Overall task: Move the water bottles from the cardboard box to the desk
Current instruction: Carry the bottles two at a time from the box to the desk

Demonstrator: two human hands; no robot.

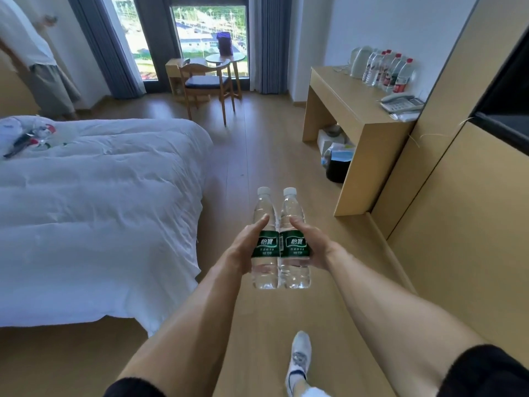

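Here two water bottles are carried side by side above the wooden floor [257, 138], one in each grip.

The left hand [243, 247] wraps its grip round the left water bottle [264, 250] at the green label, thumb along the front; the right hand [313, 247] grasps the right water bottle [294, 250] the same way; the two bottles touch, upright, white caps away from the person; the table [343, 98] stands ahead to the right against the wall, well apart from the hands, bearing a row of red-capped bottles [386, 70], a white kettle [360, 61] and a telephone [402, 103]; a white bed [100, 210] lies to the left; a chair [207, 81] stands by the window.
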